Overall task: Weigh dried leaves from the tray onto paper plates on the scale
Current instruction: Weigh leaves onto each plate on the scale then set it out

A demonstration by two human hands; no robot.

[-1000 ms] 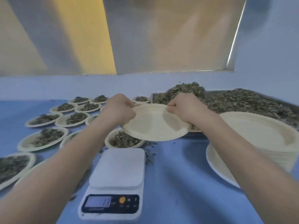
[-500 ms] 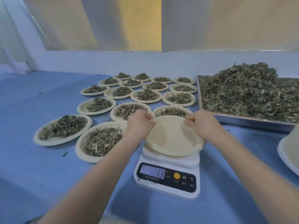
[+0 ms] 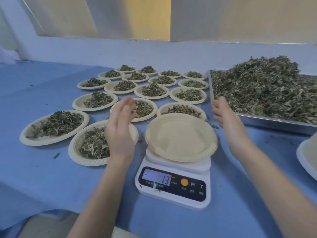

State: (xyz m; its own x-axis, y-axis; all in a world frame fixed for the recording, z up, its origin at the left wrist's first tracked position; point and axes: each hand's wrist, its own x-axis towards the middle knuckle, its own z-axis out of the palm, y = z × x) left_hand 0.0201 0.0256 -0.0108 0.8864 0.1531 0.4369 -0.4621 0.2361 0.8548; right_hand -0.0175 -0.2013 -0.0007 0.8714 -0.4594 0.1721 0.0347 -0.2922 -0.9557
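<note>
The white scale (image 3: pixel 173 184) shows "13" on its screen, with a minus mark at the left. Beside the screen are an orange button and the letters "M" and "T". The small writing is too blurry to read. One empty paper plate (image 3: pixel 181 137) sits on the scale. Sixteen plates of leaves (image 3: pixel 97 100) lie on the blue table (image 3: pixel 34 177). One metal tray (image 3: pixel 274 120) holds the big pile of dried leaves (image 3: pixel 260 86). The left hand (image 3: pixel 120 127) and right hand (image 3: pixel 228 121) have loose, straight fingers and hold nothing, one on each side of the plate.
</note>
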